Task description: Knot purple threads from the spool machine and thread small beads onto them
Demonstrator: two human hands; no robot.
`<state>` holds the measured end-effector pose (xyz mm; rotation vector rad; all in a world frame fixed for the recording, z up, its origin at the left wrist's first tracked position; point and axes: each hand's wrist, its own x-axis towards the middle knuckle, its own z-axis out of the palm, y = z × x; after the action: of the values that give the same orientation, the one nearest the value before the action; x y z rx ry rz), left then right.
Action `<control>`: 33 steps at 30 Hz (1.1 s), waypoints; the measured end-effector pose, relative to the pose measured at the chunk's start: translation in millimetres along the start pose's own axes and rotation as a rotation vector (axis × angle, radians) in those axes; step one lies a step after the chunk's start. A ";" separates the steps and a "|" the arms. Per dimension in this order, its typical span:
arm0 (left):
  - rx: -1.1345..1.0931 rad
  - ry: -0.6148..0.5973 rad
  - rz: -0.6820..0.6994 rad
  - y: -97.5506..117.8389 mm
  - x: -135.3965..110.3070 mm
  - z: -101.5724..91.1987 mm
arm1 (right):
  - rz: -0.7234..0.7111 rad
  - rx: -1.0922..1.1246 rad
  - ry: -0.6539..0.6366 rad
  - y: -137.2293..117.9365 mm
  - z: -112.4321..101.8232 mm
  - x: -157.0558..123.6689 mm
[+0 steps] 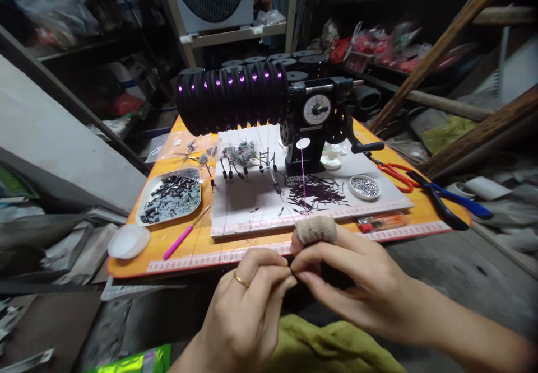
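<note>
In front of the table edge, my left hand (247, 300), with a ring on one finger, is closed in a pinch. Fingertip to fingertip with it, my right hand (353, 283) pinches too, one finger wrapped in a beige band (316, 231). Whatever lies between the fingertips is dark and too small to name. A purple thread (303, 174) runs down from the hand-cranked winding machine (309, 110) toward the wrapped finger. On the white board (247, 219) lie a pile of short dark tubes (315, 192) and a round dish (365, 187) of small silvery pieces.
Black spools with purple line (231, 96) sit on the machine's shaft, thin lines hanging below. Left on the orange table are a tray of small parts (170, 196), a translucent lid (128, 242) and a pink-handled tool (179, 243). Red-handled pliers (395, 176) and blue-black pliers (451, 199) lie right.
</note>
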<state>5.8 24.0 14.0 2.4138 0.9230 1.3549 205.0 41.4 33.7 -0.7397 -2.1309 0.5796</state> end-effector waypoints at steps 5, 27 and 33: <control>-0.253 -0.102 -0.288 3.2 7.5 -9.6 | -0.043 -0.062 -0.016 0.7 0.6 -1.1; -0.804 -0.418 -1.012 -12.0 28.5 -18.3 | -0.182 -0.439 0.133 7.4 20.5 -15.5; -0.803 0.357 -0.859 -4.1 9.4 -6.6 | -0.040 -0.489 0.429 11.2 26.1 -14.0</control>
<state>2.2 32.3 22.1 1.0145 1.0323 1.4019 194.8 36.1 4.1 -0.9805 -1.8826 -0.1326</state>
